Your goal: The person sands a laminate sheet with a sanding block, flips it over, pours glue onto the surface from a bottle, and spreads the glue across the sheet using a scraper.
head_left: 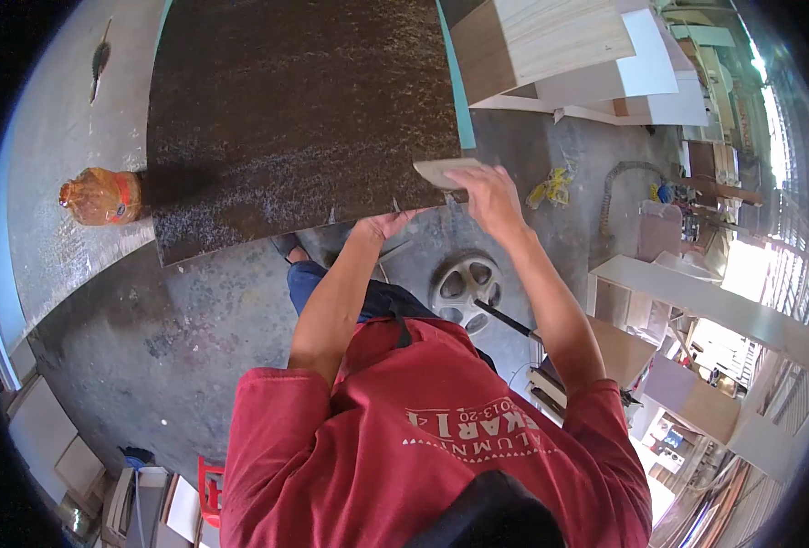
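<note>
A large dark brown board (304,119) with pale, patchy smears lies in front of me, its near edge towards my body. My right hand (494,199) pinches a flat beige piece (443,172) over the board's near right corner. What the piece is made of I cannot make out. My left hand (386,223) is at the near edge, its visible fingers stretched along it and touching the board; part of the hand is hidden. Small pale slivers show along that edge between and beside my hands.
An orange-brown plastic bottle (103,196) lies on the grey worktop (85,260) at left, near a thin dark tool (100,62). Wooden cabinet panels (551,41) stand at the far right. On the floor are a grey spoked wheel base (459,290), a yellow bundle (551,187) and a hose (607,196).
</note>
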Demonstrator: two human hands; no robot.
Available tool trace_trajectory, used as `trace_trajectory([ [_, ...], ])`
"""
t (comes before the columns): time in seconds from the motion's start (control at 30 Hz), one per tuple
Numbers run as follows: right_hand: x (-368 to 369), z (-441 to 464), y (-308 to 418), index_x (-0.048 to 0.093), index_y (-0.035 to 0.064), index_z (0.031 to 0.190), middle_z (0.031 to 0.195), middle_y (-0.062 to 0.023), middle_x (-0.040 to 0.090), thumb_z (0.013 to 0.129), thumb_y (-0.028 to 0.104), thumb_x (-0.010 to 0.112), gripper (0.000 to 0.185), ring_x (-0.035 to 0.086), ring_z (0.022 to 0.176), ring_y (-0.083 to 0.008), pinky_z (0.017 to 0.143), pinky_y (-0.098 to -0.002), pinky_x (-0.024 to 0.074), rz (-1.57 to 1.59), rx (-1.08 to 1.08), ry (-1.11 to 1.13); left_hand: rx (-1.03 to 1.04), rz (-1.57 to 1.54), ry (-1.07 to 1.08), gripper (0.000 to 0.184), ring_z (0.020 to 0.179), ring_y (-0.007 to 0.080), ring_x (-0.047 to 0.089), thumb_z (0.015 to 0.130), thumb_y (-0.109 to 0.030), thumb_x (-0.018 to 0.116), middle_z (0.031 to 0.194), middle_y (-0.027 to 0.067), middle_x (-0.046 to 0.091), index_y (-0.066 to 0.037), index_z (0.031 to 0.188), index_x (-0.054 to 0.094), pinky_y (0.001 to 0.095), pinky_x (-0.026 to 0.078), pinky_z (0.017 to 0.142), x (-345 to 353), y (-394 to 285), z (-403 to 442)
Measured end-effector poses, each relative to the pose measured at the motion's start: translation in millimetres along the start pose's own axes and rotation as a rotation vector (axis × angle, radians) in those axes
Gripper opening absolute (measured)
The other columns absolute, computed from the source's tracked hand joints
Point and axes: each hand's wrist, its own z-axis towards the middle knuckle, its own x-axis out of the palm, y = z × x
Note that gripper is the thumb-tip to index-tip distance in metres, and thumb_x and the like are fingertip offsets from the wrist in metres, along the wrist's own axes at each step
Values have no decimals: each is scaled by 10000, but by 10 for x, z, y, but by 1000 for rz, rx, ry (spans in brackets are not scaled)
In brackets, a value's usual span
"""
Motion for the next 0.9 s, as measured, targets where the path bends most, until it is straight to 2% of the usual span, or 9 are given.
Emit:
trace_trajectory([
  [0.17,-168,-428,174,713,131,1200,1128,-90,738,784,-42,619,460,661,1068,-282,945,-463,468,75,31,66,-3,-279,-12,359,1211,318,639,1051,-266,528,1333,147,654,-51,1328,604,513,560,1022,-190,82,75],
  [0.37,-338,-830,328,719,114,1171,1106,-109,737,815,-17,602,398,675,1047,-314,900,-475,500,266,212,185,-56,-494,-250,353,1210,309,624,1063,-281,496,1306,155,658,-44,1297,615,494,566,1008,-591,99,158],
  [0.47,-683,-541,554,710,84,1173,1119,-129,731,828,-7,596,375,680,1047,-343,872,-492,523,348,388,59,-24,51,-268,379,1213,349,618,1072,-263,472,1343,169,633,-28,1349,580,481,572,1007,-473,-68,-230],
  [0.53,-535,-353,648,699,59,1183,1136,-145,726,830,-6,595,373,681,1052,-359,861,-500,533,296,465,-12,4,-19,-17,521,1343,442,513,1081,-329,442,1506,171,506,-32,1509,437,534,471,1139,-430,-201,-474],
  [0.6,-68,-188,663,659,20,1213,1110,-164,713,827,-14,594,393,681,1003,-368,846,-482,547,3,201,-317,24,-79,-61,535,1344,461,506,1080,-351,435,1505,180,506,-27,1505,440,534,459,1150,-149,-256,-668],
  [0.67,182,-165,974,642,8,1219,1082,-163,706,821,-14,598,401,678,969,-369,836,-479,551,31,193,-248,51,-137,-103,550,1345,480,499,1078,-373,428,1503,189,505,-22,1501,443,533,447,1161,-200,-310,-690],
  [0.73,106,-135,1075,624,-4,1225,1055,-161,698,815,-14,601,411,675,935,-370,826,-475,555,61,169,-176,-125,-286,184,546,1342,458,511,1079,-370,417,1503,194,503,-16,1492,450,527,453,1156,-112,-441,-685],
  [0.77,-16,-188,1029,622,5,1218,1031,-151,692,818,4,604,401,670,909,-363,810,-470,557,94,210,-204,44,-146,-30,522,1311,428,547,1074,-333,432,1493,194,510,-6,1480,461,489,522,1090,-39,-328,-712],
  [0.9,-251,-186,696,653,18,1136,991,-154,702,882,67,607,262,682,895,-374,776,-483,561,98,423,-202,55,-43,-271,508,1309,394,550,1059,-295,489,1492,200,505,-23,1487,459,432,593,979,-502,-393,-779],
])
